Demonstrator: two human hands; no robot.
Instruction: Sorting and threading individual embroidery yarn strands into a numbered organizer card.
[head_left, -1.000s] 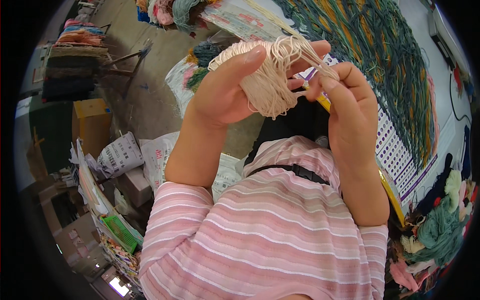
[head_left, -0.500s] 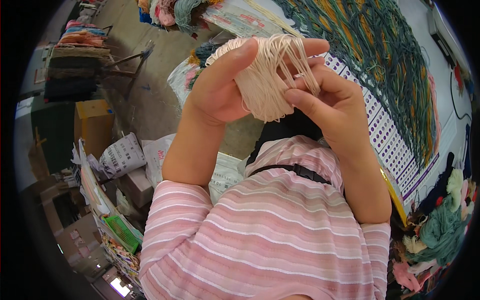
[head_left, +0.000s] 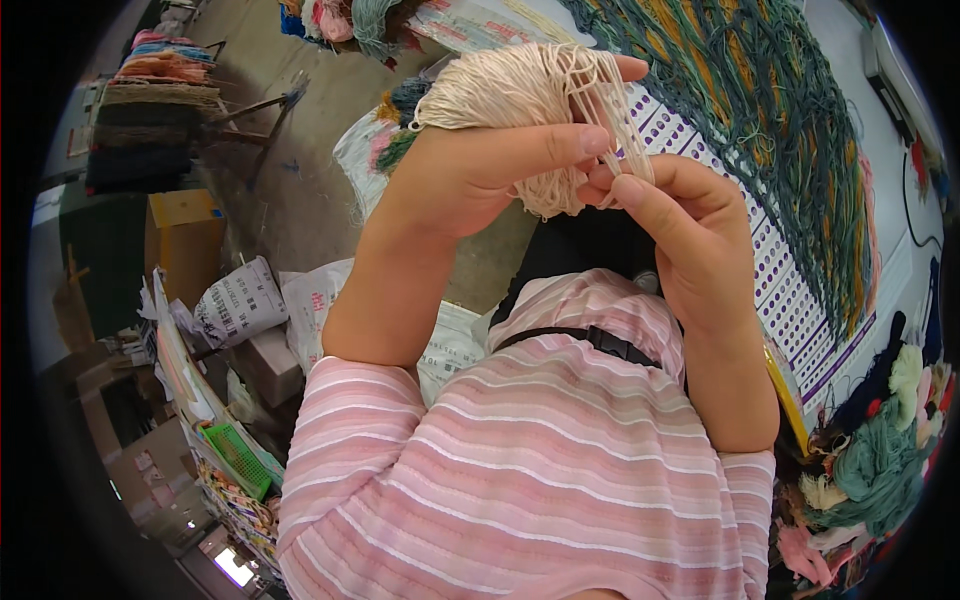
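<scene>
A cream-coloured skein of yarn (head_left: 500, 88) is held up in front of me, looped over my left hand (head_left: 490, 165). The left thumb lies across the near side of the bundle, and one fingertip pokes out beyond the loops at the far side. My right hand (head_left: 690, 215) pinches several strands between thumb and forefinger, drawing them out to the right of the bundle. Most of the left fingers are hidden behind the yarn.
On the right, a table carries long green and ochre yarn (head_left: 740, 120) over a white sheet with purple dots (head_left: 790, 285). Teal and pink skeins (head_left: 870, 470) lie at lower right. To the left are a cardboard box (head_left: 185, 240), a white sack (head_left: 240, 300) and a rack of folded yarn (head_left: 160, 110).
My left thumb has come down across the skein, and the bundle has turned and risen slightly. The right hand has shifted a little to the right with the pinched strands.
</scene>
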